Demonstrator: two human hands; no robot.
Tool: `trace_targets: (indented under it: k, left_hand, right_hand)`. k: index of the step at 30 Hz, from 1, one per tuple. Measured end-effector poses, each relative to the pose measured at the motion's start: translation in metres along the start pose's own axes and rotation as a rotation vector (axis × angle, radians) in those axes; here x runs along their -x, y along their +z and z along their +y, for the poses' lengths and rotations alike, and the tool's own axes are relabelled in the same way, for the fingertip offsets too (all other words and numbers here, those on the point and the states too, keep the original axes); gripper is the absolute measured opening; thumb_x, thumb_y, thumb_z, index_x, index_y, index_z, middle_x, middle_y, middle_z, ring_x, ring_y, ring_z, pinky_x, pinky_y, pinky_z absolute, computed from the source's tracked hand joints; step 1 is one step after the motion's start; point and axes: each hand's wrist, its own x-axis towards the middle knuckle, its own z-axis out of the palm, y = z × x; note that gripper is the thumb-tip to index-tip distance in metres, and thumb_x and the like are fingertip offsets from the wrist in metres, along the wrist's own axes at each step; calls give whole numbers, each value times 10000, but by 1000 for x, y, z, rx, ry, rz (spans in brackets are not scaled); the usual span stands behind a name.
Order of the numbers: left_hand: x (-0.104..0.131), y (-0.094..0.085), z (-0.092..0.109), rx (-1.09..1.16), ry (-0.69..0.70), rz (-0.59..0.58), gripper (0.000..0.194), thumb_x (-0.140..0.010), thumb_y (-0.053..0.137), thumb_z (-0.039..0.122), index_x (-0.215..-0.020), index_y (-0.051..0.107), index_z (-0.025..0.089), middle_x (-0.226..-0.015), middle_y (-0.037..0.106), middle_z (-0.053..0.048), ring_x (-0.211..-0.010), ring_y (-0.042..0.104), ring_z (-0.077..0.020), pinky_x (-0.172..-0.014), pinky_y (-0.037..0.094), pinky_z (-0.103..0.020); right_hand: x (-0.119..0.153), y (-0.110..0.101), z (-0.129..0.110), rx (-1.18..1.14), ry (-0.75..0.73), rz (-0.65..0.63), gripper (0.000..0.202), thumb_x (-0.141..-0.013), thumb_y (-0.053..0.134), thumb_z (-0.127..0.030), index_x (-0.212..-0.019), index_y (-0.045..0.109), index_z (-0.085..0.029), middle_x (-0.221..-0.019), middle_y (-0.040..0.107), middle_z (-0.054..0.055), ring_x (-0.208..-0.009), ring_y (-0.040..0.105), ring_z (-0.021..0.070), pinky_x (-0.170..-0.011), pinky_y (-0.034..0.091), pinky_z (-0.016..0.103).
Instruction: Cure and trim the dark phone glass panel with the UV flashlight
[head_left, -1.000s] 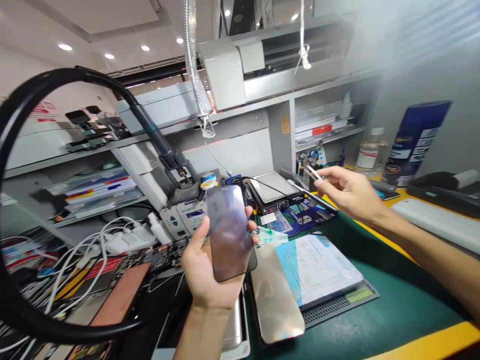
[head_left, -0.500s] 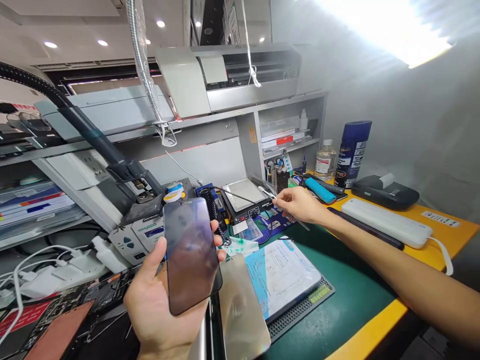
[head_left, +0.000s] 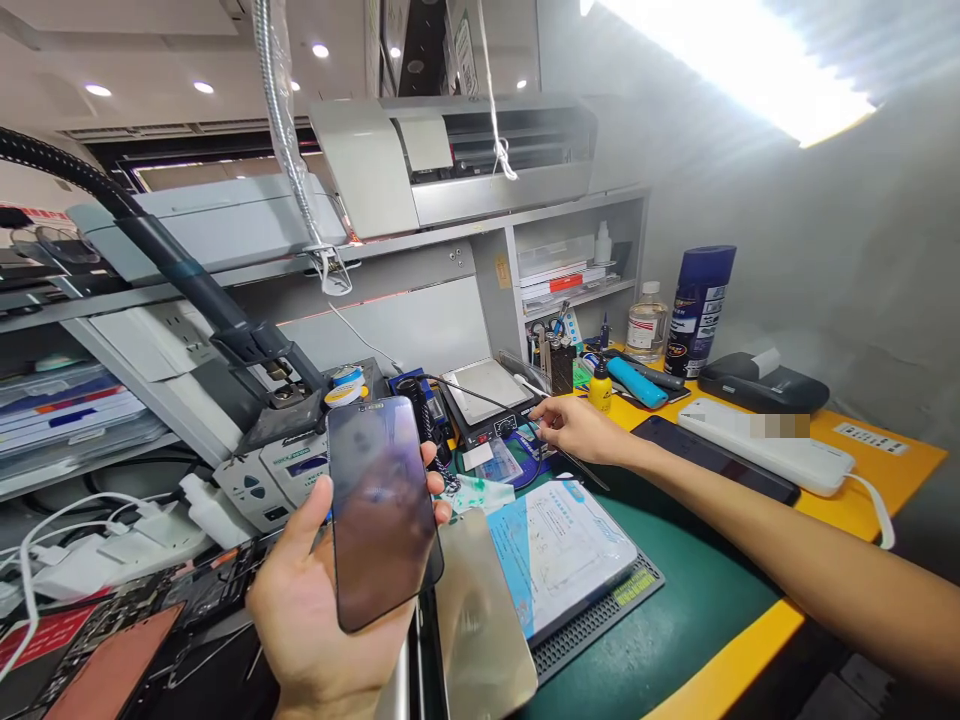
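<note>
My left hand is wrapped round a phone, held upright with its dark glass front towards me; a dark edge shows behind its lower right side. My right hand is pinched at the front right of a small hot plate. From under its fingers a thin, dark metal tool slants down to the right; the fingers hide its upper part and its exact kind. A white-tipped stick lies just beyond the fingertips. Below the hand is a white and blue box.
A shiny flat panel leans by the box. On the right are a yellow bottle, a spray can, a clear bottle and a white power strip. Opened phone parts and white plugs crowd the left.
My right hand has moved slightly left and down towards me, with the thin tool moving along. The yellow bottle behind it has come into view. My left hand and the phone stay put.
</note>
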Motion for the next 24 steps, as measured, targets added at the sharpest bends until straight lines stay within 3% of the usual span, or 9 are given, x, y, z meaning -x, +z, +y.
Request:
trace_targets:
  k: [7,12,19,24]
  left_hand:
    - [-1,-3,-1,-6,14,-25,619,-931,507,391,-1450,523,54,-1229,702,-260,-845,708,-318,-671,613,-458]
    - [-2,-5,-2,-17,18,-37,630,-926,515,382,-1458,511,45,-1247,687,-275,-855,708,-326,-679,610,-465]
    - [-3,-5,-2,-29,24,-53,653,-921,524,375,-1472,485,26,-1246,682,-287,-828,708,-325,-665,613,-470]
    - [-1,-6,-1,-22,-4,-53,684,-916,528,364,-1516,429,52,-1236,701,-266,-841,722,-333,-662,626,-472]
  right_hand:
    - [-4,19,4,-147,-3,-35,299,-1008,618,-362,-1211,623,-143,-1105,667,70,-898,676,178,-787,596,357]
    - [-7,16,-1,-208,10,-46,320,-1020,599,-363,-1259,604,-151,-1142,662,81,-930,680,185,-798,602,363]
    - [-2,-16,4,66,-19,-155,286,-995,635,-352,-1195,640,-148,-1181,655,82,-1012,664,214,-874,580,407]
    - [3,-18,-1,250,-82,-272,281,-994,635,-348,-1200,643,-156,-1220,647,88,-1060,652,224,-919,564,431]
